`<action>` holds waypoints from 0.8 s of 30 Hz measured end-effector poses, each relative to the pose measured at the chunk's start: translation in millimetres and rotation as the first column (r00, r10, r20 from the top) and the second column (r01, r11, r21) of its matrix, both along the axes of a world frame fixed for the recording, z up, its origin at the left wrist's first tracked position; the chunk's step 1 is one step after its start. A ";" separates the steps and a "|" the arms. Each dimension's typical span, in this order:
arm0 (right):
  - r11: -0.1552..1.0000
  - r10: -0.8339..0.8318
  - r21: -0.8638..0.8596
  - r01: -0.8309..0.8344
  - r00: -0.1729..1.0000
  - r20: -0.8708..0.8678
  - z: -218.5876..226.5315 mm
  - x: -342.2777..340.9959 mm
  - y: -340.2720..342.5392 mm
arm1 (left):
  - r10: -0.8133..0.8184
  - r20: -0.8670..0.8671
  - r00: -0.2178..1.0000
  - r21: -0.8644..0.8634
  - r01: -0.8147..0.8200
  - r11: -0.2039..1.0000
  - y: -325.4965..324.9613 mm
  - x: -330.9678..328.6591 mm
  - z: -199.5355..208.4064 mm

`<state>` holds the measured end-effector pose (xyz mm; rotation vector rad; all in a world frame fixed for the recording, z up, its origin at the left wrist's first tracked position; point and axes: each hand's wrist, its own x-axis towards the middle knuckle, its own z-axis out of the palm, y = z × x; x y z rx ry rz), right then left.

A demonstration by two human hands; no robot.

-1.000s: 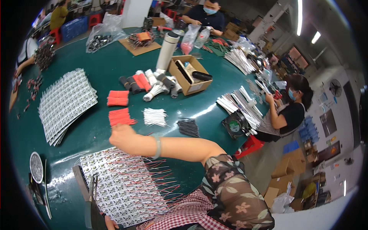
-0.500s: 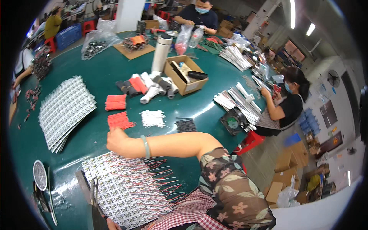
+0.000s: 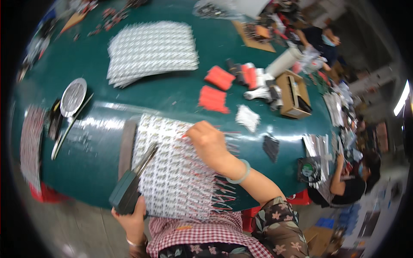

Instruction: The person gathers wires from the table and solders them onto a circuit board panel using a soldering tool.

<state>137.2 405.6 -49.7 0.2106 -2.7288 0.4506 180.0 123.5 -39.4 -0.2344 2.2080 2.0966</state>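
My left hand (image 3: 133, 219) is wrapped round a dark green, boxy hand tool (image 3: 125, 193) with long, narrow metal prongs. Its prongs point up and right over a sheet of white circuit boards (image 3: 163, 172), close to the sheet's left side. Above the upper part of that sheet, my right hand (image 3: 208, 144) is closed in a pinch on a red wire (image 3: 185, 136); only a short bit shows at the fingertips. Thin red and white wires (image 3: 223, 195) stick out along the sheet's right edge. A dark bar (image 3: 127, 148) lies along its left edge.
Red wire bundles (image 3: 213, 99), a white wire bundle (image 3: 247, 118) and a black one (image 3: 271, 147) lie beyond my right hand. Farther back sit a stack of white board sheets (image 3: 152, 51) and a cardboard box (image 3: 294, 94). A round dish (image 3: 73, 97) is at left. Co-workers sit at right.
My right hand has come from the red wire bundle to over the board sheet. My left hand and the tool now show fully. The view has turned toward the left.
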 end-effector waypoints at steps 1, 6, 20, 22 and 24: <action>0.996 -0.010 -0.084 0.006 0.999 -0.051 -1.2 3.0 -8.3 | 0.006 0.030 1.000 0.015 -0.007 1.000 0.4 -0.5 2.7; 0.958 -0.019 -0.287 0.006 0.999 -0.043 -9.8 15.0 -36.3 | -0.032 0.000 0.999 -0.070 0.032 0.997 -8.9 -0.5 -5.2; 0.980 0.002 -0.199 -0.008 1.000 -0.030 -27.5 29.7 -54.9 | -0.175 -0.064 0.982 -0.096 0.169 0.981 -1.4 -1.6 -0.4; 0.982 0.007 -0.190 -0.014 0.999 -0.034 -28.3 29.5 -54.9 | -0.202 -0.060 0.978 -0.103 0.195 0.975 -0.8 -3.5 -0.5; 0.985 0.007 -0.172 -0.013 0.999 -0.036 -27.8 29.3 -55.7 | -0.227 -0.064 0.972 -0.101 0.220 0.970 0.1 -4.3 -0.7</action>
